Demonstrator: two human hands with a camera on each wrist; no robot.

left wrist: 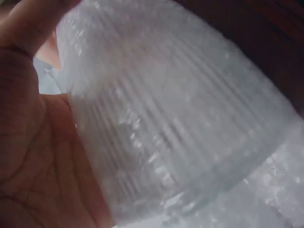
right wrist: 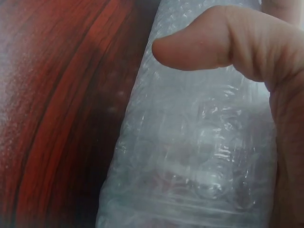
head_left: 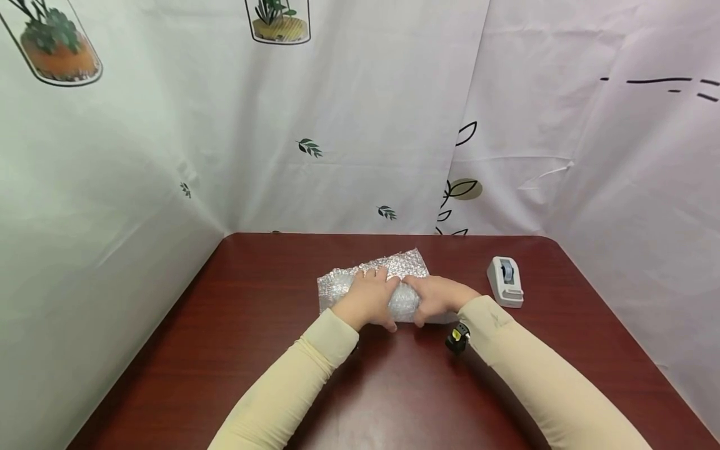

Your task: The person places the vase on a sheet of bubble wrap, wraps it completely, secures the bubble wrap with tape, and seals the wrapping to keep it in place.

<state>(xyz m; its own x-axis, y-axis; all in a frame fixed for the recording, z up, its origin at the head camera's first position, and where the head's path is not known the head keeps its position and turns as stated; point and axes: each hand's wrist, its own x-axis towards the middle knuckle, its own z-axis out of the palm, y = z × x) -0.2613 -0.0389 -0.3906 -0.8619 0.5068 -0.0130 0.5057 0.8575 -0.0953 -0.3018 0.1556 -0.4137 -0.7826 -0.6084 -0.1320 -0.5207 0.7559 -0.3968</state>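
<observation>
A clear ribbed glass (left wrist: 166,109) lies on its side on the table, with bubble wrap (head_left: 413,262) around it and a loose sheet of wrap spread out beyond it. My left hand (head_left: 368,299) grips the wrapped glass from the left, its fingers over the top and the thumb on the near side. From the right, my right hand (head_left: 441,295) holds the same bundle, thumb laid across the bubbles in the right wrist view. Close to each other, both hands hide part of the glass.
A white tape dispenser (head_left: 505,281) with a roll in it stands right of the wrap on the dark red wooden table (head_left: 270,375). White printed curtains (head_left: 360,112) hang behind the table and along both sides.
</observation>
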